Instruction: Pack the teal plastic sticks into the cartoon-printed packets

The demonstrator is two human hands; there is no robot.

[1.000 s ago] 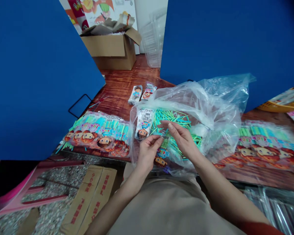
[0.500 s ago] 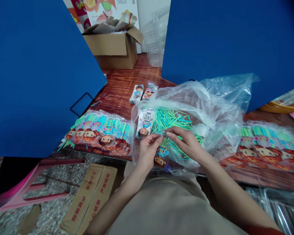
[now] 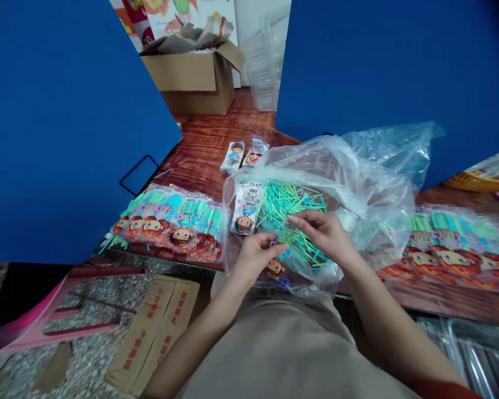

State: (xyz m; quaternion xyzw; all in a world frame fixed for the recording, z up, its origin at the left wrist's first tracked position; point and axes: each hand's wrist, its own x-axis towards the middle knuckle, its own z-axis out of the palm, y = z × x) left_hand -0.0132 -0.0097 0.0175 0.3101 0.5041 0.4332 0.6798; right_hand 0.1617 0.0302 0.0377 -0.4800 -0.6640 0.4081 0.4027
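Note:
My left hand (image 3: 255, 256) and my right hand (image 3: 322, 233) meet over a small printed packet (image 3: 281, 245) of green sticks. Both hands pinch it, the left at its lower end, the right at its upper end. Under them lies a big clear plastic bag (image 3: 349, 177) with a heap of loose green sticks (image 3: 293, 202) and another cartoon-printed packet (image 3: 246, 209) inside.
A fanned row of filled packets (image 3: 170, 221) lies left on the wooden table (image 3: 208, 144), another row (image 3: 444, 249) right. Two packets (image 3: 243, 154) lie farther back. An open cardboard box (image 3: 193, 75) stands behind. Flat cartons (image 3: 153, 332) and a pink stool (image 3: 45, 321) are on the floor.
My right hand has drawn back toward me and closed its fingers on the top of the packet. My left hand stays pinched on the lower end, slightly lower now.

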